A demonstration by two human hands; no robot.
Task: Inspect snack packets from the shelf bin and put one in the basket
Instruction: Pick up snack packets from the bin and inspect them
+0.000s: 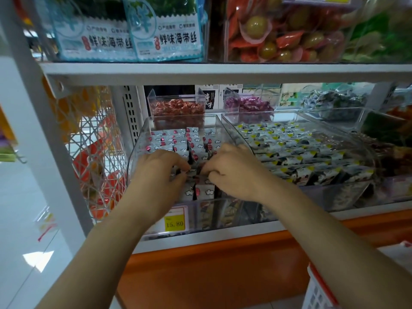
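A clear plastic shelf bin holds several small white snack packets printed with clouds and red dots. Both hands are inside its front half. My left hand has its fingers curled and pinches the left end of one packet. My right hand pinches the same packet's right end, so the packet is mostly hidden between the fingertips. The white basket with a red rim shows only as a corner at the bottom right.
A second clear bin of yellow-and-black packets stands to the right. Smaller bins of red and purple sweets sit behind. A white shelf board runs above. A yellow price tag reads 15.80. A white wire rack hangs at left.
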